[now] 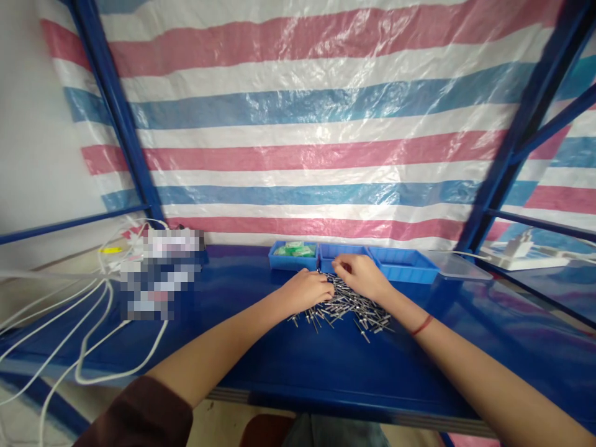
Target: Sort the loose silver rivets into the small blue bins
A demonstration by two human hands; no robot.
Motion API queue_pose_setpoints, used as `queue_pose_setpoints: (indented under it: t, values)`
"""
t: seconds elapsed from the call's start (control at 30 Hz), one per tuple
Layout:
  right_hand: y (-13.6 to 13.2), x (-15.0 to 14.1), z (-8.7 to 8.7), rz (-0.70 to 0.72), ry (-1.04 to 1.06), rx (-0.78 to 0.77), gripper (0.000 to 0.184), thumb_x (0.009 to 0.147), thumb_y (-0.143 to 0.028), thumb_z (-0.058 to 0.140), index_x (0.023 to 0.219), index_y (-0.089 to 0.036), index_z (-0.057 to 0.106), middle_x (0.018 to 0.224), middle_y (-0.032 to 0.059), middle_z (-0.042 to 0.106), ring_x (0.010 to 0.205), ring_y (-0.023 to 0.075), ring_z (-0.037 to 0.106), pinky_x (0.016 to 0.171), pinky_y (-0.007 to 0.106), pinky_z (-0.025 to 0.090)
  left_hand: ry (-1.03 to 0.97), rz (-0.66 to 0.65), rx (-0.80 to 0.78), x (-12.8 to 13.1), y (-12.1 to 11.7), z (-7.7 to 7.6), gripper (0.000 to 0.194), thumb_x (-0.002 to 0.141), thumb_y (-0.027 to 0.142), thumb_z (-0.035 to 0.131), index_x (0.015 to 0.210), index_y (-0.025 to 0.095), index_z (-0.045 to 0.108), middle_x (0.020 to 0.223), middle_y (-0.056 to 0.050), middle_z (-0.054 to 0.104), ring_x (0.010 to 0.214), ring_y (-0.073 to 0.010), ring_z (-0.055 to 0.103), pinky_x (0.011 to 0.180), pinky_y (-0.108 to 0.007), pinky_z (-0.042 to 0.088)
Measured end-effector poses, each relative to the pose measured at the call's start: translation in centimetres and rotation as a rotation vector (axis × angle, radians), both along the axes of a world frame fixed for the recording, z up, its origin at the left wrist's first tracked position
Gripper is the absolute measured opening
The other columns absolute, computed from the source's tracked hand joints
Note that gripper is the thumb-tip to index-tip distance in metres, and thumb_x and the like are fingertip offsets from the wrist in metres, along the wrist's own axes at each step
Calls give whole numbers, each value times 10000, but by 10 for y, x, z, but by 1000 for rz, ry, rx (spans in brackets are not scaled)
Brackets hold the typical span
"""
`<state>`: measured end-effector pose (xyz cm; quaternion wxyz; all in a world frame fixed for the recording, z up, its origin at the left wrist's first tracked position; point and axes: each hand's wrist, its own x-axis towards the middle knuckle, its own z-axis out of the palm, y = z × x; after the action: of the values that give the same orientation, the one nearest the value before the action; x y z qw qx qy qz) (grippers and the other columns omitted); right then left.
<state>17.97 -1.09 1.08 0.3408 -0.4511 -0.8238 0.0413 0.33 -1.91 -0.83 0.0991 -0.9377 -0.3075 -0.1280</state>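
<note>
A loose pile of blind rivets (356,304), thin metal pins with short bodies, lies on the blue table. At the pile's left side is my left hand (310,290), its fingers bent together over the rivets. Whatever those fingers hold is too small to make out. My right hand (362,273) hovers over the back of the pile, just in front of the middle blue bin (333,250). Its thumb and fingers are curled closed, and their contents are hidden.
Green packets (295,249) fill the left blue bin (280,262). The right blue bin (407,273) has a clear plastic lid (459,267) beside it. White cables (105,310) and blurred items (161,273) occupy the table's left. Striped sheeting (302,112) hangs behind.
</note>
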Motion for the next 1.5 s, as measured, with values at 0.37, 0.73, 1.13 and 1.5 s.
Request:
queue_pose_setpoints:
  t: [0.37,0.73,1.13,1.5]
  values:
    - [-3,4,-26,182,156,-207,292,847,-397,449,878,-179,642,697,18,645,591,142,550,575,263,409,-845,61,-379,2,7,-7,151,857,252,467,917,172,580,817,-23,682,757,-145,645,706,-245,475]
    - [-13,-3,-20,184,654,-254,371,697,-526,630,675,-158,584,542,-18,512,496,94,433,490,242,367,-855,63,-369,3,-7,-11,210,848,346,500,917,183,614,839,-16,681,778,-150,624,703,-248,457]
    - [-18,-3,-17,215,614,-249,315,734,-468,620,749,-154,608,580,-12,529,500,93,433,491,237,369,-860,52,-468,5,-5,-16,271,874,383,459,965,187,624,859,-17,693,809,-154,632,722,-250,456]
    - [-16,3,-18,164,264,66,216,836,-336,525,811,-179,670,732,40,649,659,142,563,628,264,433,-949,82,-217,2,-1,-16,121,813,291,569,857,185,607,856,-15,639,783,-131,592,669,-234,451]
